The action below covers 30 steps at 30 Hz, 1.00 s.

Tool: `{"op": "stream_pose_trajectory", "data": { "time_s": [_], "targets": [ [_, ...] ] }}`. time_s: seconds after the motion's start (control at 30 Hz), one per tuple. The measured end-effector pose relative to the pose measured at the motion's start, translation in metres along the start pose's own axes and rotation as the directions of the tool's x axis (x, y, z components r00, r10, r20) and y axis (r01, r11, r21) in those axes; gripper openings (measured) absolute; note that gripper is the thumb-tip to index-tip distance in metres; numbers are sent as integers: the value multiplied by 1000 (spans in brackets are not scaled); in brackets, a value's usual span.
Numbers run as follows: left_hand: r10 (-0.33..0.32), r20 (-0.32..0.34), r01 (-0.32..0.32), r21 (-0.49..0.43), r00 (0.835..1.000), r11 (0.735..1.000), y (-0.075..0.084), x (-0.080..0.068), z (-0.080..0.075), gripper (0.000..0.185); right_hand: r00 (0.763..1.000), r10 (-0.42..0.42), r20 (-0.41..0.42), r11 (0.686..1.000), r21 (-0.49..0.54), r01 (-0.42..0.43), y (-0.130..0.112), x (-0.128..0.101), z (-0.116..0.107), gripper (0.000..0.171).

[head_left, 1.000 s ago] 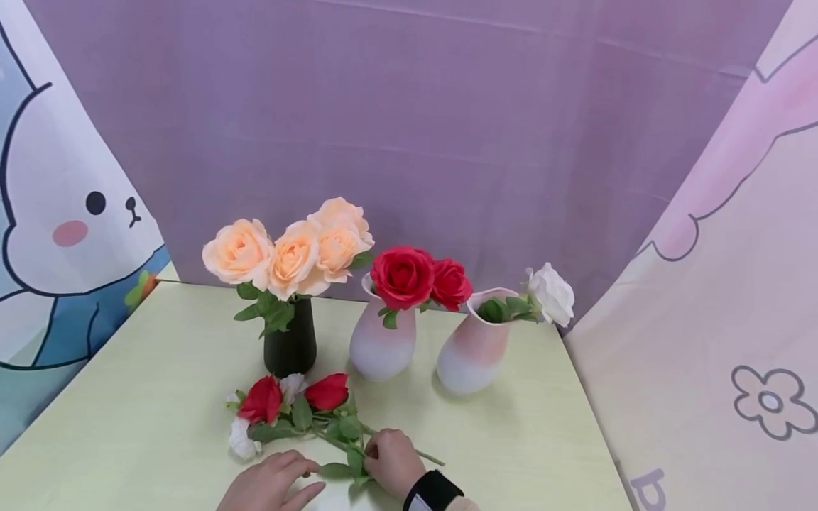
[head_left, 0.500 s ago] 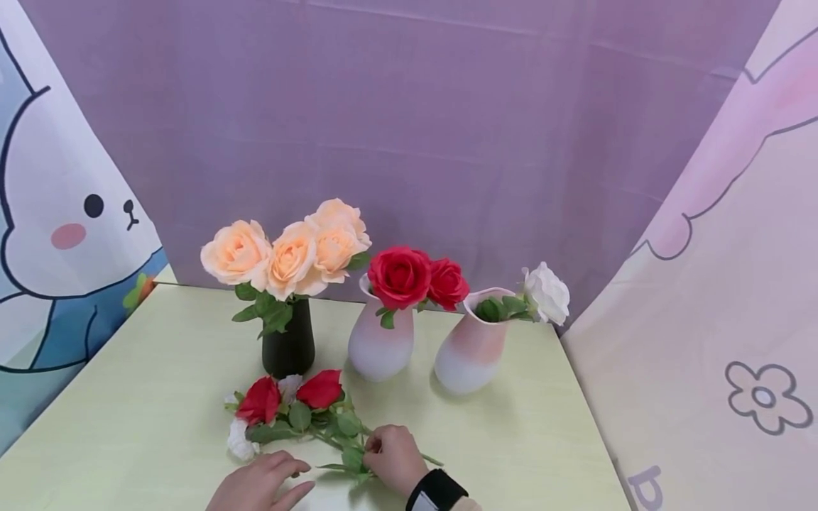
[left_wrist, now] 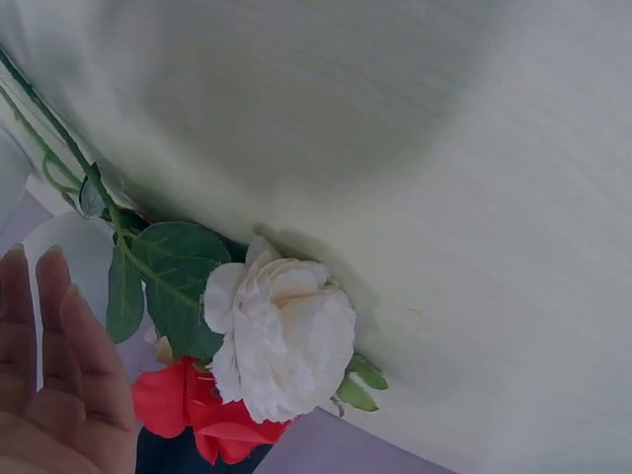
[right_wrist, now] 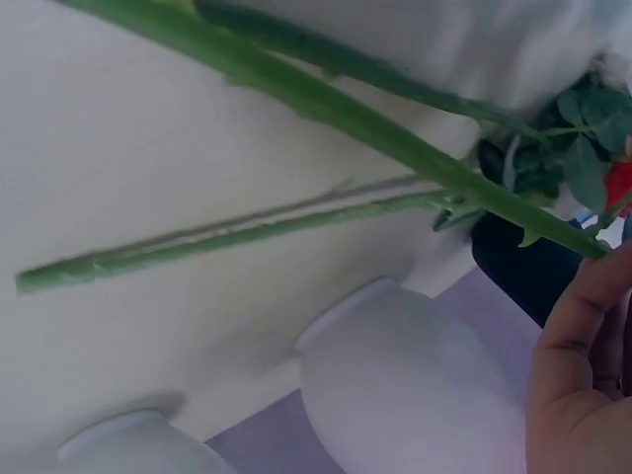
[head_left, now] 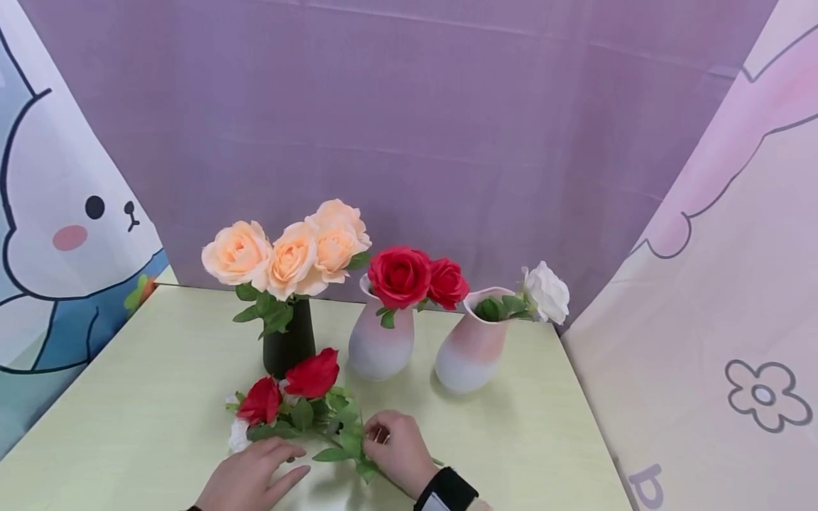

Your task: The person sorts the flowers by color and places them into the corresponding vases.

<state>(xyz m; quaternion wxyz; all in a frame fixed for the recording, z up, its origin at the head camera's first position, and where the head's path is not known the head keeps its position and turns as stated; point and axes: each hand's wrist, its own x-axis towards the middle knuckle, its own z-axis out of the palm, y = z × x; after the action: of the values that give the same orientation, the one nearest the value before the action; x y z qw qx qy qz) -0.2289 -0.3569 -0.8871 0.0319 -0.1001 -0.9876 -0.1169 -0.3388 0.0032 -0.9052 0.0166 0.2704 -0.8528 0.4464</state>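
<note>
My right hand (head_left: 401, 454) pinches the green stem (right_wrist: 336, 109) of a red rose (head_left: 313, 372), whose bloom is raised just in front of the black vase. Below it on the table lie another red rose (head_left: 260, 401) and a white rose (left_wrist: 286, 336) with leafy stems; part of this bunch is hidden by leaves and my left hand. My left hand (head_left: 255, 477) hovers beside the stems, fingers loosely extended, holding nothing. In the right wrist view a separate stem (right_wrist: 237, 237) lies on the table beneath the held one.
Behind the bunch stands the black vase (head_left: 289, 348) with several peach roses (head_left: 236, 252). To its right are a pink-and-white vase (head_left: 381, 351) with two red roses (head_left: 401, 277) and a similar vase (head_left: 469, 365) with one white rose (head_left: 546, 292). A purple curtain (head_left: 409, 128) hangs behind the table.
The red rose in my right hand has risen, its bloom shifting up and left away from the bunch. My left hand has moved slightly left and up. The vases stay put.
</note>
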Motion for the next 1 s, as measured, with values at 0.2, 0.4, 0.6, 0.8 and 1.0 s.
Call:
{"op": "stream_pose_trajectory", "data": {
  "time_s": [0.2,0.4,0.6,0.8,1.0],
  "targets": [
    [90,-137,-90,10,986,996,4,3,-14,34,996,-34,-88,993,106,43,-76,0,-51,22],
    [106,-176,-105,16,979,994,15,11,-37,37,975,-83,-207,978,173,120,-133,2,-95,27],
    [113,-162,-109,37,980,993,29,32,-68,33,933,-174,-315,936,240,256,-147,16,-127,34],
    [203,-216,-190,77,955,979,47,60,-107,34,857,-269,-439,884,240,400,-140,39,-163,36],
    [251,-230,-232,106,940,967,70,90,-152,34,792,-296,-534,820,284,498,-169,58,-214,51]
  ]
}}
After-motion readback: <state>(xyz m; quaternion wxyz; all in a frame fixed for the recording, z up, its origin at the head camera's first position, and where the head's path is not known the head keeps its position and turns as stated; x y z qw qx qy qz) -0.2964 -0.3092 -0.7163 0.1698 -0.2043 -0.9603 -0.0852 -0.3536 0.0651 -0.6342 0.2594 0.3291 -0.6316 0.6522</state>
